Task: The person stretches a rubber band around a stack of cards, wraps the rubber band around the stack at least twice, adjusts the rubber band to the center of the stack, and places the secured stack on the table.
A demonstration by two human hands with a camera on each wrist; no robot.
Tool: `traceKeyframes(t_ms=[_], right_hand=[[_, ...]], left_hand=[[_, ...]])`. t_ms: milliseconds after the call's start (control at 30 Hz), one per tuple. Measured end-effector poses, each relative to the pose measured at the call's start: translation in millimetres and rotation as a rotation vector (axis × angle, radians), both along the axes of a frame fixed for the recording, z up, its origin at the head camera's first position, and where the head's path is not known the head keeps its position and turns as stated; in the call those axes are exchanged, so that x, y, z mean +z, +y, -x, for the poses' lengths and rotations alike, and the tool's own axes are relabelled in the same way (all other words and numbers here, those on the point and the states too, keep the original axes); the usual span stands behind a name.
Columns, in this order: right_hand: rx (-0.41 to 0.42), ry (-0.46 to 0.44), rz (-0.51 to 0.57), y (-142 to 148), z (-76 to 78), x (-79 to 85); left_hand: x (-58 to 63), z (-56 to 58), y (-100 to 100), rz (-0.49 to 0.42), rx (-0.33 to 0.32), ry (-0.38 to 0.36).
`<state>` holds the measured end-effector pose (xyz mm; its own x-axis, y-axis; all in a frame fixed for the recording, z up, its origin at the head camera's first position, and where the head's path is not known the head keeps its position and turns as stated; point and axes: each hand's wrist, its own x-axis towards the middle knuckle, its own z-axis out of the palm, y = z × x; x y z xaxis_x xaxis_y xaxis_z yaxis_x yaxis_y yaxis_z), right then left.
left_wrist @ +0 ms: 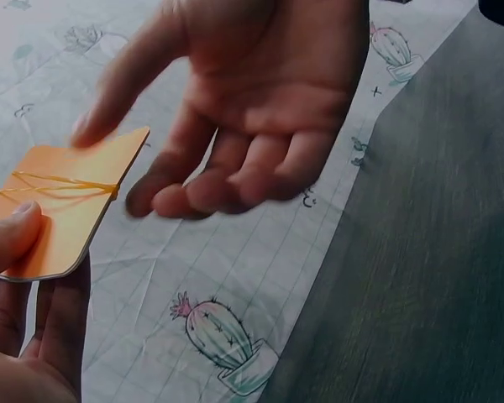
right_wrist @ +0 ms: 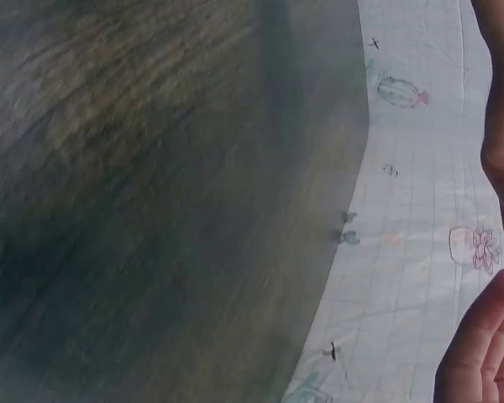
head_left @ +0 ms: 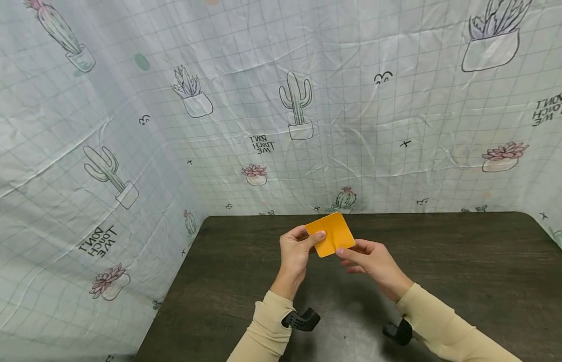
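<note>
A square orange card (head_left: 333, 234) with rounded corners is held up above the table, tilted. In the left wrist view, a yellow rubber band (left_wrist: 63, 182) runs round it, its strands meeting at one edge. My left hand (head_left: 295, 250) grips the card, thumb flat on its face and fingers behind. Beside the opposite edge is my right hand (head_left: 371, 264), thumb over a corner. From the left wrist, that right hand (left_wrist: 252, 117) looks loosely bent, its index fingertip apart from the card and its thumb blurred. The right wrist view shows only cropped parts of hands, no card.
The dark wooden table (head_left: 226, 281) lies beneath both hands. A pale gridded cloth (head_left: 353, 115) printed with cacti hangs behind and at the sides. Black straps with small mounts (head_left: 303, 320) sit on both wrists, over beige sleeves (head_left: 267, 329).
</note>
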<state>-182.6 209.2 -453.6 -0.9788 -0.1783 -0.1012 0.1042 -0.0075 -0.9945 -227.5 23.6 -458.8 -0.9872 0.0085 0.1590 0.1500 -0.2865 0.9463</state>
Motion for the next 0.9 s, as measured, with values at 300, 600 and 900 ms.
traceKeyframes(t_ms=[300, 600, 900], right_hand=[[0.058, 0.012, 0.02, -5.8, -0.8, -5.3], [0.059, 0.02, -0.02, -1.0, -2.0, -7.6], [0.073, 0.062, -0.061, 4.4, -0.3, -7.2]], left_hand=[[0.5, -4.9, 2.5, 0.035, -0.044, -0.006], [-0.5, -2.5, -1.9, 0.056, -0.05, -0.033], [-2.2, -4.1, -1.6, 0.082, -0.077, -0.051]])
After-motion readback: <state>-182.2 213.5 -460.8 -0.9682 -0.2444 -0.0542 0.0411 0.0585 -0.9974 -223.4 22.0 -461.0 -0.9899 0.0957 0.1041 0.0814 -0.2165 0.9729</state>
